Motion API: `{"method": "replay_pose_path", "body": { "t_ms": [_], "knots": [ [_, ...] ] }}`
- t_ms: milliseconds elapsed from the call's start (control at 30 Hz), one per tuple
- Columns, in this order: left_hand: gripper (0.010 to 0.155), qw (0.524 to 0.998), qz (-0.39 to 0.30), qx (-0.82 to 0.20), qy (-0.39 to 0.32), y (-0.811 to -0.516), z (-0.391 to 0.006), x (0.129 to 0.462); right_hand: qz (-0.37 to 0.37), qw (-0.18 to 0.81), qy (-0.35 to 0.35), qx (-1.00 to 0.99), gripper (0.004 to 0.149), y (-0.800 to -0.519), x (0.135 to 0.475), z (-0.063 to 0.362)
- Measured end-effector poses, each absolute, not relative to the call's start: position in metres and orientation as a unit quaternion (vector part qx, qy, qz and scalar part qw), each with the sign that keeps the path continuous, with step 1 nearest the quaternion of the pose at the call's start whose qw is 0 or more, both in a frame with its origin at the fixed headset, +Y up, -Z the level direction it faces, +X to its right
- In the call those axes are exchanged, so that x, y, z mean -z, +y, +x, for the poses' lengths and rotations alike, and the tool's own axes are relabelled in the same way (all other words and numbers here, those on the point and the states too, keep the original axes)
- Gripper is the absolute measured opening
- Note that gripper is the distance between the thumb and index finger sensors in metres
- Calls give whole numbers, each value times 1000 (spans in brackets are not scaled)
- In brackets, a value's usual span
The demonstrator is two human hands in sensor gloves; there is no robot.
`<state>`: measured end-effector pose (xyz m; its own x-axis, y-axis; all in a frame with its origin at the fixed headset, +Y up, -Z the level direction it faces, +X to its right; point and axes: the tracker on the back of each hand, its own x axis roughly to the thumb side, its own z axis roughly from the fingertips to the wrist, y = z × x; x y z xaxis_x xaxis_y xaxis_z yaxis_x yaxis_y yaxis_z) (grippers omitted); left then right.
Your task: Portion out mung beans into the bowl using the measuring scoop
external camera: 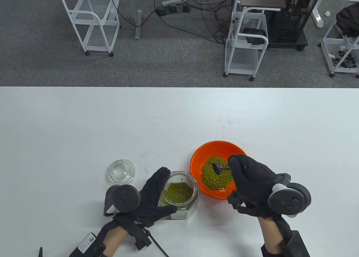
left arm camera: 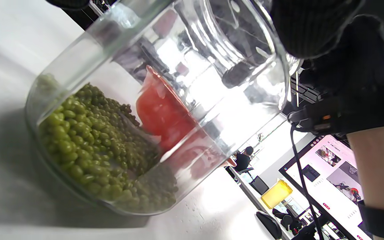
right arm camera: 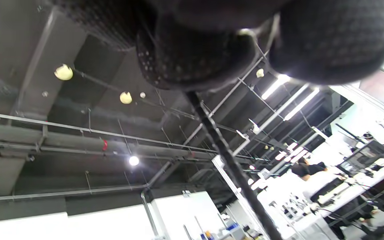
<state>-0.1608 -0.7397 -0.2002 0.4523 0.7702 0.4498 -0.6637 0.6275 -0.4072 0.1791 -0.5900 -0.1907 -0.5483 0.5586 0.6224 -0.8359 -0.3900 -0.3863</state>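
An orange bowl (external camera: 206, 153) holding a heap of green mung beans (external camera: 216, 178) stands near the table's front edge. My right hand (external camera: 246, 178) grips the handle of a small dark measuring scoop (external camera: 218, 168), whose head hangs over the beans in the bowl. Left of the bowl stands an open glass jar (external camera: 180, 195) part full of mung beans (left arm camera: 92, 143). My left hand (external camera: 151, 196) is wrapped around the jar's left side, with the thumb across its front. The right wrist view faces the ceiling and shows only gloved fingers (right arm camera: 192, 53).
The jar's glass lid (external camera: 121, 171) lies on the table to the left of the jar. Beyond the table's far edge are white wire carts (external camera: 92, 18) and cables on the grey carpet. A cable runs from my left wrist off the front edge.
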Motion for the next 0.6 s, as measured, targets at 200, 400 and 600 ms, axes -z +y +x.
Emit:
{"method": "replay_pose_path", "body": {
  "t_ms": [200, 400, 600],
  "knots": [
    [108, 849, -85, -421, -307, -740, -161, 200, 237, 502, -323, -767, 43, -564, 178, 151],
    [108, 848, -85, -423, -307, -740, -160, 200, 267, 481, -248, -798, 43, -589, 190, 108],
    [108, 847, -85, -425, -308, -740, -160, 200, 255, 434, -178, -846, 44, -630, 210, 89]
  ]
}}
